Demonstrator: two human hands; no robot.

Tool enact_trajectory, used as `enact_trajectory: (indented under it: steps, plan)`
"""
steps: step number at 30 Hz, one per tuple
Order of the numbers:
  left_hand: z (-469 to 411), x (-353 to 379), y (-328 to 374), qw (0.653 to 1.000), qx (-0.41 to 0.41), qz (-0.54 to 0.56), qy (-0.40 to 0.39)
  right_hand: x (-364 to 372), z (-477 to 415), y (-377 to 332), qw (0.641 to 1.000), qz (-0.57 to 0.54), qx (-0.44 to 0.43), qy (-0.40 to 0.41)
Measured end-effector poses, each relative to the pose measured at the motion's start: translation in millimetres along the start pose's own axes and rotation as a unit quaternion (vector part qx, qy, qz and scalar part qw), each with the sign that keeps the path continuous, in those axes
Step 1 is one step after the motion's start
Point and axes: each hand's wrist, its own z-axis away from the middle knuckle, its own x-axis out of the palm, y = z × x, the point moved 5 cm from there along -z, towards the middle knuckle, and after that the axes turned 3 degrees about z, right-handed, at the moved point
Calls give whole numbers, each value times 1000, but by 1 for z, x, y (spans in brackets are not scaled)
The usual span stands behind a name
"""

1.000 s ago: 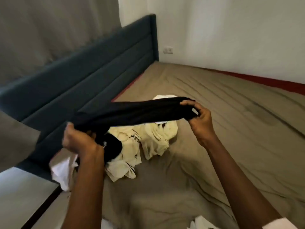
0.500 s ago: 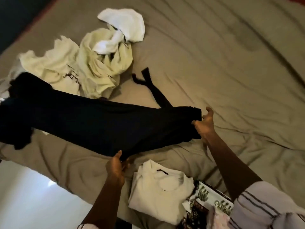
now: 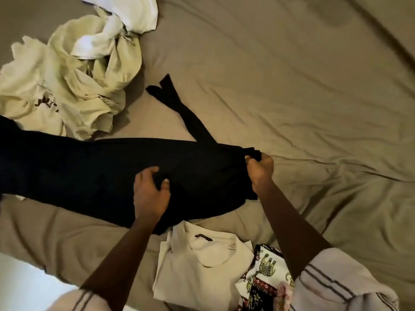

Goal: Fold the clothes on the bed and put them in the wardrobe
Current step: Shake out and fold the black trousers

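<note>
Long black cloth garment (image 3: 89, 171) lies flat across mid-left of frame on the wrinkled tan bed sheet (image 3: 303, 86), its narrow black tail (image 3: 179, 104) running toward upper centre. Left hand (image 3: 150, 194) sits on the garment's middle, fingers and thumb curled, bunching a fold. Right hand (image 3: 260, 169) pinches the garment's right end. Crumpled cream clothes pile (image 3: 85, 75) at upper left. Folded cream shirt (image 3: 202, 265) at lower centre, touching the garment's lower edge. Elephant-print patterned fabric (image 3: 265, 272) just right of the shirt.

Long black garment (image 3: 89, 173) flat across the bed (image 3: 292, 86) (cream heap (image 3: 74, 86) behind)
</note>
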Motion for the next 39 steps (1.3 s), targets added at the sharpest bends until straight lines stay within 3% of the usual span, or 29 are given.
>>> enact_trajectory:
  steps: [3,6,10,16,20,26,30,32,34,36,39]
  plan:
    - [-62,16,30,989,80,-111,-55,-4,-2,2,993,86,-46,60]
    - [-109,38,44,957,147,-234,-85,6,5,19,970,216,-32,104]
    - [-131,61,43,907,224,-343,-96,19,11,24,945,257,-41,199]
    - [-139,69,43,868,359,-327,-104,-3,-2,27,936,245,-121,220]
    - [-116,93,64,837,413,-327,-149,-35,-10,35,928,257,-117,245]
    - [-83,140,135,871,404,-219,-173,-128,-34,25,912,270,-102,293]
    - [-61,187,174,855,399,-242,-226,-185,-66,20,894,337,-121,268]
    - [-58,194,184,867,404,-213,-198,-194,-76,26,886,382,-115,235]
    - [-62,188,196,869,447,-178,-115,-193,-77,29,882,397,-126,221]
    - [-75,188,204,843,481,-220,-99,-187,-73,24,880,386,-150,231]
    - [-95,199,212,775,474,-375,-184,-171,-56,2,850,418,-211,240]
